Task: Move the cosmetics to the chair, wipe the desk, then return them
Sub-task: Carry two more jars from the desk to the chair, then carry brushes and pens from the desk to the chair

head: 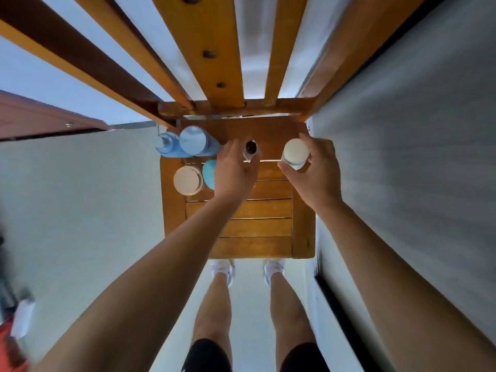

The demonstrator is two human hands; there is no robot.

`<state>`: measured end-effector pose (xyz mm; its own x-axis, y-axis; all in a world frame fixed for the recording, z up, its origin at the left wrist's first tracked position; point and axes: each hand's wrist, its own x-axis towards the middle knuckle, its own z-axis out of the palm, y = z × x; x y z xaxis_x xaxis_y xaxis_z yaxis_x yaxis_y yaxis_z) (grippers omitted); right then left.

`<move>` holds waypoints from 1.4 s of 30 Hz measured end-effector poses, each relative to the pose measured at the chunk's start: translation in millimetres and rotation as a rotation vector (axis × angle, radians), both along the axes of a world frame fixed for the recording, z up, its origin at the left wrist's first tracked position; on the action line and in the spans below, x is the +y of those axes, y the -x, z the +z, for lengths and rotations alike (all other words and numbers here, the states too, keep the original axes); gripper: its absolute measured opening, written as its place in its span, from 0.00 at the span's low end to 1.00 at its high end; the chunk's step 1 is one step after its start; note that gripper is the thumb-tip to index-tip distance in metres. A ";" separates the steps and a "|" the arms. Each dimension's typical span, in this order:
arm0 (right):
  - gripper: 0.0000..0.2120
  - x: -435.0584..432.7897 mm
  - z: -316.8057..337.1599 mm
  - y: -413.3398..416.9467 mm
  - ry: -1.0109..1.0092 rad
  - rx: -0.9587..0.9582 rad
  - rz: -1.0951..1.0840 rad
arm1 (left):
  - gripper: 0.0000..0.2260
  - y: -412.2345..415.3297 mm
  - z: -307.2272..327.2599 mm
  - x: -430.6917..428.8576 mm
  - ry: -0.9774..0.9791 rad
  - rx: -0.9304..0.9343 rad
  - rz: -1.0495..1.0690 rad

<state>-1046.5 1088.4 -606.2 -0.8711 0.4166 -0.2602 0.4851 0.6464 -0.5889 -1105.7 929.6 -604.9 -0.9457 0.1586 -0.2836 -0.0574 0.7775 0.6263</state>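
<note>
Seen from straight above, a wooden chair [303, 232] with a slatted seat stands in front of the person, and both hands are over the back half of that seat. The left hand [236, 170] has its fingers and thumb curled round a small clear bottle with a black cap [251, 151], held upright near the middle of the seat. The right hand [314, 170] is wrapped in the same way round a white-lidded bottle [296, 153], also upright, towards the seat's right side. Whether either bottle is touching the wood or is just above it cannot be told from this angle. Four more cosmetics stand on the left part of the seat: a blue pump bottle [166, 145] at the back corner, a bigger blue bottle [196, 140] touching it on the right, a round jar with a pale lid [188, 180] in front of them, and a light blue item [210, 174] just beside the jar (half hidden by the left hand). White shoes [222, 269] show below the seat's near edge
</note>
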 end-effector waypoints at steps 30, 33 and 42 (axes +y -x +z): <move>0.33 -79.1 254.1 46.8 -0.127 0.513 0.318 | 0.24 -16.1 275.1 -120.2 0.071 0.629 -0.037; 0.33 -124.1 331.0 73.9 -0.071 0.700 0.430 | 0.24 -16.0 367.4 -173.4 0.208 0.798 0.079; 0.35 -335.7 513.4 48.8 0.156 0.929 0.784 | 0.26 -146.2 527.4 -376.9 0.516 0.922 0.644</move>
